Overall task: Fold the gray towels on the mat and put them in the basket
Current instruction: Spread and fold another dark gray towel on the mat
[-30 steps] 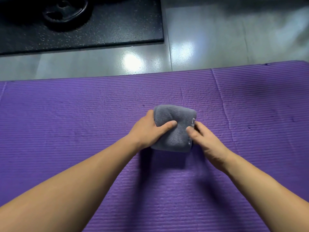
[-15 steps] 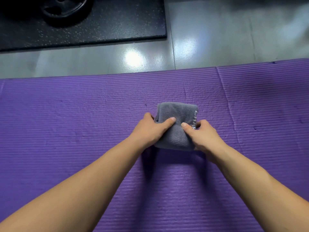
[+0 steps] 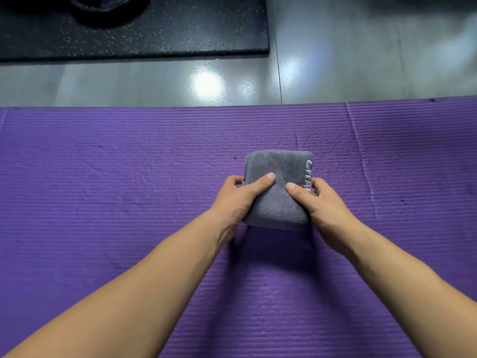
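Mid-frame on mat (image 3: 103,177): left hand (image 3: 240,200) and right hand (image 3: 329,206) each grasp folded towel (image 3: 278,177). Upper left: black slab (image 3: 180,29), round object (image 3: 108,3) cut off. Towel lettering (image 3: 309,171) partly hidden.

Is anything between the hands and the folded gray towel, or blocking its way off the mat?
Nothing visible does. The left hand and right hand both grip the gray towel at its sides. The basket is out of view, so that path cannot be judged.
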Demonstrator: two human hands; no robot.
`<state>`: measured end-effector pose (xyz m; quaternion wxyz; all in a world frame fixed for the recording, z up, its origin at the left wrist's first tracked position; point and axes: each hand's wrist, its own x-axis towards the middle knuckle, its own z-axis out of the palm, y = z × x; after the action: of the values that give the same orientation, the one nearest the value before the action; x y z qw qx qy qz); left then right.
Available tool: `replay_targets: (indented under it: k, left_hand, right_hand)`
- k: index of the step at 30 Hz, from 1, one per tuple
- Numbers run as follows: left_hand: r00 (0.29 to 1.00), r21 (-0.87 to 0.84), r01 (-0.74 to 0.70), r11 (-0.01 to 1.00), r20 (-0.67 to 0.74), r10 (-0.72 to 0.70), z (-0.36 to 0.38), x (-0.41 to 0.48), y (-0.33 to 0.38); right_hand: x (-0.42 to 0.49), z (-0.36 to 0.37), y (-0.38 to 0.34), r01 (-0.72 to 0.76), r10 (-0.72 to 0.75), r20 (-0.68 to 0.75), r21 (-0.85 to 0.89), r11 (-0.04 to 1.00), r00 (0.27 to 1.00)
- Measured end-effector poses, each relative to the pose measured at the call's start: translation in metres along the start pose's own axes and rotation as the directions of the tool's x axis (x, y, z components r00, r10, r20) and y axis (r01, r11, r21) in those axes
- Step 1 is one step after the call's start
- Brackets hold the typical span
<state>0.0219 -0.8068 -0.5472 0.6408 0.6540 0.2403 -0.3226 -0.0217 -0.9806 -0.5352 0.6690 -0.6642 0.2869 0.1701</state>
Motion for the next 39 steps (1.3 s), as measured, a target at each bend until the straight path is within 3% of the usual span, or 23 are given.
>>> replay_targets:
  k: [3, 9, 17, 23, 31, 39]
  left_hand:
    - [0.994, -0.157, 0.061, 0.986, 0.102, -0.045, -0.011, -0.01, -0.003]
    - [0.99, -0.232, 0.047, 0.972, 0.142, -0.014, -0.048, -0.066, 0.009]
    - [0.996, -0.155, -0.088, 0.984, -0.039, 0.083, -0.107, -0.185, 0.065]
    - [0.979, -0.159, -0.096, 0.983, -0.195, 0.064, -0.157, -0.301, 0.119]
    - [0.913, -0.355, -0.118, 0.927, -0.407, -0.04, -0.241, -0.454, 0.171]
    - [0.834, -0.499, -0.174, 0.849, -0.534, -0.142, -0.4, -0.567, 0.165]
  right_hand:
    - [-0.014, 0.008, -0.007, 0.057, -0.057, 0.008, 0.004, 0.998, 0.998]
    - [-0.068, 0.04, -0.037, 0.074, -0.073, 0.068, -0.019, 0.997, 0.995]
    - [-0.164, 0.099, -0.106, 0.109, -0.08, 0.123, -0.252, 0.962, 0.989]
    - [-0.261, 0.15, -0.192, 0.285, -0.203, 0.228, -0.428, 0.857, 0.952]
    - [-0.36, 0.241, -0.283, 0.402, -0.121, 0.507, -0.493, 0.771, 0.853]
    - [-0.444, 0.419, -0.315, 0.472, -0.014, 0.669, -0.509, 0.72, 0.743]
